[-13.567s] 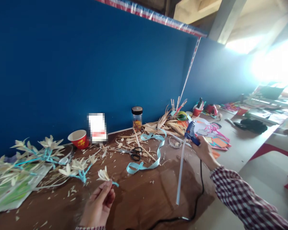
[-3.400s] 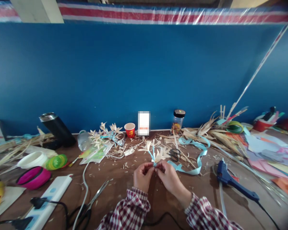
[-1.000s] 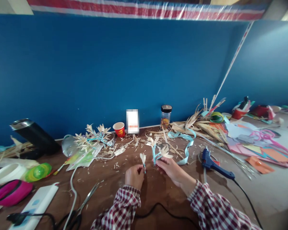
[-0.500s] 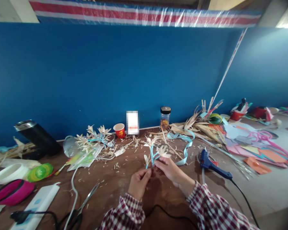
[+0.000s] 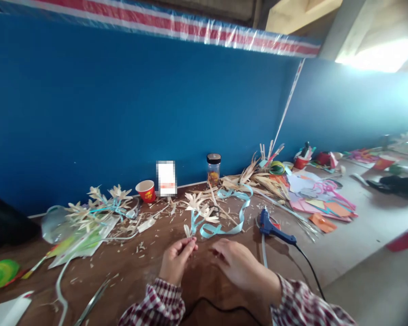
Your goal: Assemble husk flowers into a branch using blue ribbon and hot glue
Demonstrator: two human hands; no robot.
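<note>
My left hand [image 5: 178, 259] pinches the base of a small spray of corn-husk flowers [image 5: 199, 209]. Its pale petals top stems wrapped in light blue ribbon. A smaller bud [image 5: 187, 231] rises just above the left fingertips. Apart from the spray, to its right, hovers my right hand [image 5: 240, 267]. Those fingers are bent and loosely apart, with nothing visible in them. Behind the flowers curls a loose light blue ribbon [image 5: 243, 213]. To the right of the right hand lies a blue glue gun [image 5: 274, 227].
Another bunch of husk flowers [image 5: 105, 206] rests at the left near a red paper cup [image 5: 146, 192]. Scissors [image 5: 94, 301] lie front left. A black-lidded jar [image 5: 213, 170], dry husks [image 5: 258, 183] and coloured paper [image 5: 313, 194] line the back and right. A black cable [image 5: 221, 309] crosses the front.
My right hand has let go of the flower spray and drawn away to the right. My left hand keeps its hold. The view has turned to the right.
</note>
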